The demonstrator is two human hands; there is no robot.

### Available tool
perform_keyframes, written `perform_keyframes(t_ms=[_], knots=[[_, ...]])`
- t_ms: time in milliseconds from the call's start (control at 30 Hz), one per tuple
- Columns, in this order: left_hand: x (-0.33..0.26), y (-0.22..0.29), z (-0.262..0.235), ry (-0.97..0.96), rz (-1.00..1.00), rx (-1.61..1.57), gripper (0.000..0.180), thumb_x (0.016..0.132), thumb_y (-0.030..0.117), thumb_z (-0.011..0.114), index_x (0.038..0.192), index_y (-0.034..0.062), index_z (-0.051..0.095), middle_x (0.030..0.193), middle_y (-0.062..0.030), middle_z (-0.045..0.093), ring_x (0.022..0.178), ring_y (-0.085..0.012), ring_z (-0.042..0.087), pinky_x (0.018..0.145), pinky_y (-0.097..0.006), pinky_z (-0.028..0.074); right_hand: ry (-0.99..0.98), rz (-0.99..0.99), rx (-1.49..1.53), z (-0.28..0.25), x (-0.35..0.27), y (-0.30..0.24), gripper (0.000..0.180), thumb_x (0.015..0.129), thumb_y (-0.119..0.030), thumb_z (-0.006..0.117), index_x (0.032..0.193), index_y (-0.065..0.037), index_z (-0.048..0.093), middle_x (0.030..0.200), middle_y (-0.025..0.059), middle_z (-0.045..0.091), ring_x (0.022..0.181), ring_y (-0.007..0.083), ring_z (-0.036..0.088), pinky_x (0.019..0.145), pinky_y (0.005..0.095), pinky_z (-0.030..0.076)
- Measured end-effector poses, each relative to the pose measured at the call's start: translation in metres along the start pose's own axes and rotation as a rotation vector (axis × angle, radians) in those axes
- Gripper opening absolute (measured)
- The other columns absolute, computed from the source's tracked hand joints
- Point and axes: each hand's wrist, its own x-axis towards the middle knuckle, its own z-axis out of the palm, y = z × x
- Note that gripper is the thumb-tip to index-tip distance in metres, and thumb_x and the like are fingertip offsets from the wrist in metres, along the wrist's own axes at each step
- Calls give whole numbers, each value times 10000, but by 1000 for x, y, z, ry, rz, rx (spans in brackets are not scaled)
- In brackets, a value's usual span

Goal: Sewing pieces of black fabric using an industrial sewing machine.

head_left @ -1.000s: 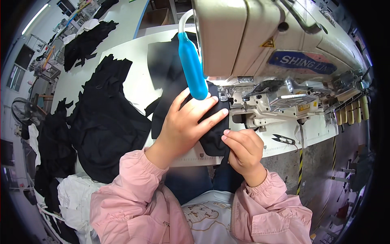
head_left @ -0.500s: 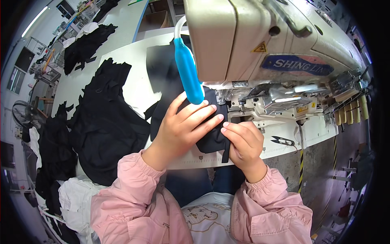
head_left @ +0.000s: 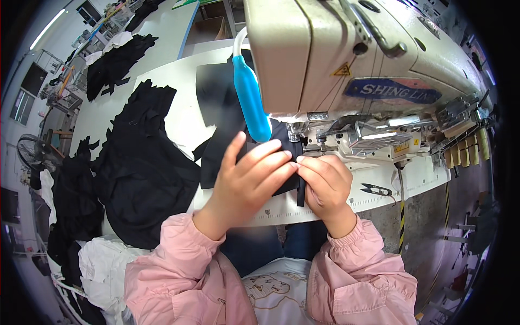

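1. The cream sewing machine, smooth painted metal, fills the top, with a yellow triangle sticker and a long blue-and-red label on its side.
2. A heap of limp black fabric lies on the white table.
3. A glossy blue tube hangs beside the machine.
4. The left hand presses flat, fingers spread, on the black cloth piece by the needle.
5. The right hand pinches its edge.
6. Small snips lie right.

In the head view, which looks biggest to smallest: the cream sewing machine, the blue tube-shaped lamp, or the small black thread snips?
1. Cream sewing machine, though nearness enlarges it.
2. Blue tube-shaped lamp.
3. Small black thread snips.
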Motion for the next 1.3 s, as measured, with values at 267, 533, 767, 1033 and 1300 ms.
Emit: perform_keyframes(t_ms=[267, 533, 767, 1033, 1300], knots=[[-3, -4, 16, 112, -4, -41, 199, 919, 134, 684, 1082, 166, 794, 1146, 19, 768, 1176, -190, 714, 1169, -470, 403, -18, -18, -66, -2, -1, 0, 238, 710, -12, 747, 942, -66, 768, 1005, 28, 763, 790, 204, 647, 637, 331, 530], [6, -10, 14, 129, -26, -45, 213, 900, 134, 718, 1101, 155, 783, 1175, 3, 744, 1189, -182, 703, 1173, -545, 436, -22, 24, -125, 0, 3, -2, 253, 730, -9, 752, 971, -70, 796, 1027, 22, 769, 854, 241, 611, 758, 351, 502], [12, -15, 13, 180, 60, -55, 249, 837, 135, 732, 1073, 144, 812, 1144, 6, 767, 1142, -204, 719, 995, -431, 488, -17, 11, -139, 2, 0, 0, 273, 724, -2, 761, 981, -85, 799, 1042, 18, 762, 877, 243, 608, 771, 354, 503], [6, -18, 16, 151, 39, -51, 168, 870, 154, 743, 1028, 160, 800, 1099, 32, 749, 1153, -170, 702, 1156, -531, 477, -7, -1, -153, 3, -1, 1, 298, 706, 13, 751, 982, -89, 799, 1049, 28, 747, 903, 257, 611, 783, 368, 513], [9, -20, 15, 130, -9, 6, 208, 877, 162, 740, 1073, 195, 802, 1150, 52, 735, 1168, -175, 689, 1197, -579, 403, -13, 15, -157, 6, 3, 4, 340, 698, 28, 741, 1005, -109, 793, 1040, 26, 731, 907, 268, 615, 796, 378, 511]])
